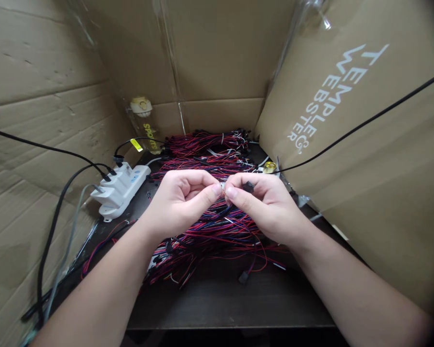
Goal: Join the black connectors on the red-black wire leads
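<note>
Above the heap of wires, my left hand [183, 200] and my right hand [265, 202] meet fingertip to fingertip. Thumb and index finger are pinched together on both. A small pale bit shows where the tips touch, too small to name. From my right hand's curled fingers a black connector [248, 186] sticks out, seemingly on the wire held there. Below both hands lie bundles of thin red, blue and black wires [217, 231]. One loose black connector [243, 277] lies at their front edge.
A white power strip [125, 193] with plugged-in cables stands left. Behind it is a clear bottle [142, 108] with a cream lid. Cardboard walls [217, 53] enclose the dark table [220, 308]. A black cable [365, 118] crosses at right, near a small yellow roll [269, 167].
</note>
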Demonstrator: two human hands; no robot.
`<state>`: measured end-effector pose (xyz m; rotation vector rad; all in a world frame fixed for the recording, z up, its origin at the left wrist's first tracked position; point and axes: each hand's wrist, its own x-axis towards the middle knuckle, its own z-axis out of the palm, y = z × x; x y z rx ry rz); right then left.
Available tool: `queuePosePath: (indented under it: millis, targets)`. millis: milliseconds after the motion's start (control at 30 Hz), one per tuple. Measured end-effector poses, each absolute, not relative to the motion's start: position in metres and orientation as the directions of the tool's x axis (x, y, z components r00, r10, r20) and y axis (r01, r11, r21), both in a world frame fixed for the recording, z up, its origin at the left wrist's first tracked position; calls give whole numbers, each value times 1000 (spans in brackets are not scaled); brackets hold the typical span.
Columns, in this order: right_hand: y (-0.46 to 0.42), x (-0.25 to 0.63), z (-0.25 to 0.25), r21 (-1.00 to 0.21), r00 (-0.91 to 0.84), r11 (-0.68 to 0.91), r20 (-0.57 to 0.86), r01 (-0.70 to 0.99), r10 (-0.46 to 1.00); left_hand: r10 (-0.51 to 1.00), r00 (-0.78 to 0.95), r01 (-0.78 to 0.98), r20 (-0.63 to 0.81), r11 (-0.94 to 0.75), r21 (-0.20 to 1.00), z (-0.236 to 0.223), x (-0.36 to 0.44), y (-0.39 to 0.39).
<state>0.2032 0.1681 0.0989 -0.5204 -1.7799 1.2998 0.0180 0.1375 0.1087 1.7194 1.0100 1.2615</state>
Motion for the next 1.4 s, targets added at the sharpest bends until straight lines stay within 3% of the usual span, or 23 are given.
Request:
queuePosePath:
  millis: [433,1133,1267,1400]
  targets:
    - [173,207,98,-941,-586,333,301,-56,752,878,253,222,406,-461,859,114,15,135]
    - [171,206,101,-893,-532,440,417,-92,736,868,218,278,445,-493,825,113,15,134]
    - [169,208,96,-799,-480,600,544,-45,688,889,193,260,415,-454,852,112,16,134]
    - [172,209,91,-526,-436,847,748,71,501,905,189,225,382,-419,880,112,15,135]
